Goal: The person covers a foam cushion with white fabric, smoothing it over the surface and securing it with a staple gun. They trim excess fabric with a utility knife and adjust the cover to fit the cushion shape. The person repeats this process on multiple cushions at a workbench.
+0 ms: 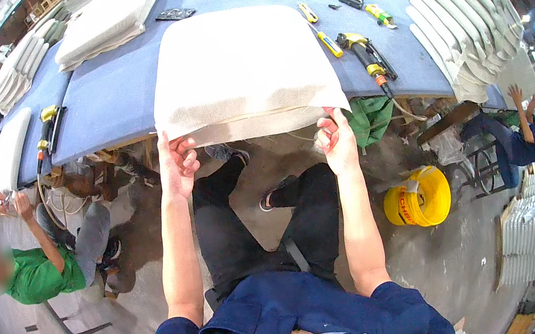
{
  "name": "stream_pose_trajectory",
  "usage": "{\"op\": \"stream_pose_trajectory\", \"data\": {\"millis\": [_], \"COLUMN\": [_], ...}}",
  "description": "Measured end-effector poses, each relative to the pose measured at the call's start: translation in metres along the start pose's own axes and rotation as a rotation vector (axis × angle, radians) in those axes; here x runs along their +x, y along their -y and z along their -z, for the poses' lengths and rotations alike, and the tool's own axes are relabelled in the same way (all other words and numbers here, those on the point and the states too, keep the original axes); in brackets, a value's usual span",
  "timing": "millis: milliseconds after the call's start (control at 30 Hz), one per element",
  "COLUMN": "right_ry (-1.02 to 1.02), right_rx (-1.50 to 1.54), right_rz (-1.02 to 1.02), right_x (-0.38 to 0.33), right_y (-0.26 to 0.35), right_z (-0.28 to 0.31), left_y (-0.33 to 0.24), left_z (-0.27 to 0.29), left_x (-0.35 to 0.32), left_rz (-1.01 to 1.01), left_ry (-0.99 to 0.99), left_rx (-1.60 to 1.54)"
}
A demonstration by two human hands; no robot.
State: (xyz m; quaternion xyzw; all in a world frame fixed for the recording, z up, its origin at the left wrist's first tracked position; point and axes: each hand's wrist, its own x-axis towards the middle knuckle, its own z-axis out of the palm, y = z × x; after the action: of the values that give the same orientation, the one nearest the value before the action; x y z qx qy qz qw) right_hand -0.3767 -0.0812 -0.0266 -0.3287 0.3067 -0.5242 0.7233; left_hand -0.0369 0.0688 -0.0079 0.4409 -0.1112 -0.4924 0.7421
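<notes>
A white fabric-covered seat cushion [241,54] lies on the blue-topped table at its near edge, with loose cloth hanging over the front. My left hand [178,166] pinches the cloth at the cushion's near left corner. At the near right corner my right hand [337,140] grips the fabric between thumb and fingers. Right of the cushion lie a yellow and black staple gun [367,60] with a hose, a yellow-handled screwdriver [330,43] and a yellow utility knife [308,12].
Covered cushions stand stacked on the right [462,20] and far left [110,21]. Another staple gun [47,133] lies left. A yellow bucket [417,198] stands on the floor, right. A person in green [43,270] works at left; another person in blue [529,140] is at right.
</notes>
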Motion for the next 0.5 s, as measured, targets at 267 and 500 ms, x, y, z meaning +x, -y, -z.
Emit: {"op": "stream_pose_trajectory", "data": {"millis": [267, 500], "right_ry": [-0.109, -0.17], "right_rx": [-0.23, -0.308], "right_rz": [0.105, 0.125], "right_x": [0.041, 0.032], "right_y": [0.029, 0.005], "right_z": [0.019, 0.047], "left_y": [-0.038, -0.014], "left_z": [0.045, 0.057], "left_x": [0.012, 0.02], "left_rz": [-0.233, -0.249], "left_ry": [-0.083, -0.07], "left_rx": [0.557, 0.543]}}
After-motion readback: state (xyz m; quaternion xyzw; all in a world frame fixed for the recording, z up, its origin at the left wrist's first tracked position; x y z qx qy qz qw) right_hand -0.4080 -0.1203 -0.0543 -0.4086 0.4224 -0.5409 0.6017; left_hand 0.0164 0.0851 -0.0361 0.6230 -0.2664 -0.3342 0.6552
